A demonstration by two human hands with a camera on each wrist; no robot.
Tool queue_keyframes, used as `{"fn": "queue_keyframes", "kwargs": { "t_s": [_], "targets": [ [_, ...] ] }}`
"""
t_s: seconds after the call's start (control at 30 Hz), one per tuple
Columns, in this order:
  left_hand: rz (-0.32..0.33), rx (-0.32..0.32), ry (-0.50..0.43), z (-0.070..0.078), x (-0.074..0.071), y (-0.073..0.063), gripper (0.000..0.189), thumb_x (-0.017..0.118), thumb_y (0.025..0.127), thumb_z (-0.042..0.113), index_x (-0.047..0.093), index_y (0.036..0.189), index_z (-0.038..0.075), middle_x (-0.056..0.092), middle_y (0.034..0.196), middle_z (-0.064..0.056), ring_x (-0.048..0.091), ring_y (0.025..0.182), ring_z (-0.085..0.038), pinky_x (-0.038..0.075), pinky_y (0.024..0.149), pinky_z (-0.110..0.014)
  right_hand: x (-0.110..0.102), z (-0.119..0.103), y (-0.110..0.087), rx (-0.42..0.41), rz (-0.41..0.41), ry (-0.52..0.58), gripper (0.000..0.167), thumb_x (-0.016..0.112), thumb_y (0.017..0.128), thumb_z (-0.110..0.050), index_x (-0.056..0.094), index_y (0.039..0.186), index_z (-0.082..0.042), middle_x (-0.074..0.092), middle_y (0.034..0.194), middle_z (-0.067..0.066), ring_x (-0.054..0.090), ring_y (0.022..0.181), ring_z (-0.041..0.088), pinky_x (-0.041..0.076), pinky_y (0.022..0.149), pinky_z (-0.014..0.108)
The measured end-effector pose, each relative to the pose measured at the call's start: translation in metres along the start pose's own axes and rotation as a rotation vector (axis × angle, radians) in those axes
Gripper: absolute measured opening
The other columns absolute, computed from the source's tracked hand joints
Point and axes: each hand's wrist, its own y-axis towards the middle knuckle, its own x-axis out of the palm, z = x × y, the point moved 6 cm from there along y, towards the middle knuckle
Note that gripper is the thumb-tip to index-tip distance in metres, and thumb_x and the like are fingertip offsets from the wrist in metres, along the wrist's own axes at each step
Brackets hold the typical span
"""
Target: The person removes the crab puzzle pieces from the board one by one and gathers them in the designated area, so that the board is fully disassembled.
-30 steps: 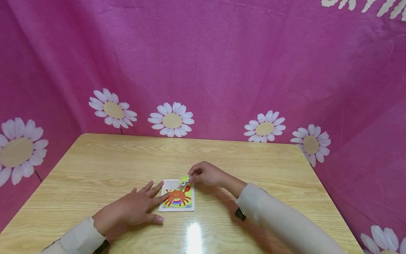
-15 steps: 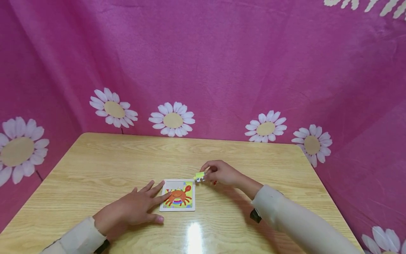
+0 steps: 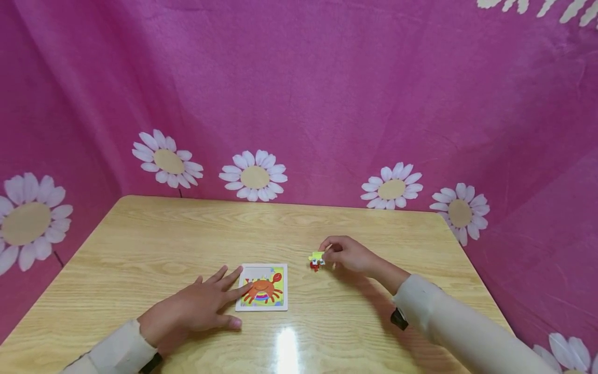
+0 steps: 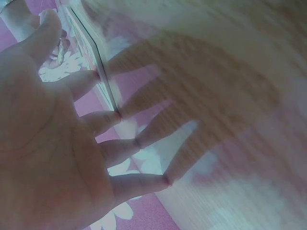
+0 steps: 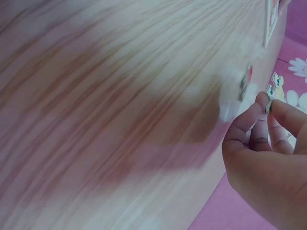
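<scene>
A square crab puzzle (image 3: pixel 262 298) in a white frame lies on the table, with a bare gap along its upper part. My left hand (image 3: pixel 198 304) rests beside it, fingers spread, with fingertips on its left side; in the left wrist view the fingers (image 4: pixel 127 143) are straight and touch down. To the right of the puzzle, my right hand (image 3: pixel 352 254) pinches a yellow puzzle piece (image 3: pixel 317 255) with the crab's eyes between thumb and fingers. The right wrist view shows this piece (image 5: pixel 276 86) raised above the table. A small red piece (image 3: pixel 314 267) lies on the table just below it.
The light wooden table (image 3: pixel 187 228) has rounded far corners. A pink curtain (image 3: pixel 299 104) with white daisies hangs behind it and along both sides. Glare from a light shows near the front edge.
My right hand has lifted the eyes piece away from the puzzle's top and carried it to the right, over the red piece. The left hand has stayed still.
</scene>
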Motion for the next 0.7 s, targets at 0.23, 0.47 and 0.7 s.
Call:
{"fn": "queue_keyframes", "kwargs": {
  "t_s": [0.23, 0.47, 0.7],
  "targets": [
    [-0.002, -0.001, -0.001, 0.000, 0.000, 0.000, 0.083, 0.061, 0.089, 0.071, 0.039, 0.160, 0.034, 0.015, 0.173, -0.008, 0.011, 0.157, -0.044, 0.020, 0.110, -0.081, -0.013, 0.008, -0.011, 0.017, 0.034, -0.031, 0.013, 0.060, 0.100, -0.003, 0.063, 0.109, 0.006, 0.064, 0.085, 0.012, 0.056, 0.073, 0.018, 0.048, 0.062, 0.029],
    [-0.005, -0.011, -0.005, -0.001, 0.000, 0.001, 0.084, 0.062, 0.089, 0.070, 0.038, 0.160, 0.035, 0.015, 0.173, -0.007, 0.010, 0.157, -0.043, 0.019, 0.110, -0.081, -0.021, 0.013, -0.016, 0.002, 0.088, -0.124, 0.009, 0.061, 0.100, -0.001, 0.065, 0.103, 0.006, 0.062, 0.083, 0.008, 0.051, 0.071, 0.016, 0.045, 0.060, 0.027],
    [0.000, -0.002, 0.005, -0.001, 0.000, 0.001, 0.083, 0.061, 0.089, 0.071, 0.038, 0.160, 0.034, 0.015, 0.173, -0.007, 0.010, 0.157, -0.043, 0.019, 0.110, -0.081, -0.024, 0.018, -0.020, 0.017, 0.196, -0.255, 0.004, 0.065, 0.096, -0.002, 0.069, 0.095, 0.000, 0.062, 0.080, 0.003, 0.051, 0.072, 0.014, 0.043, 0.065, 0.027]
  ]
}}
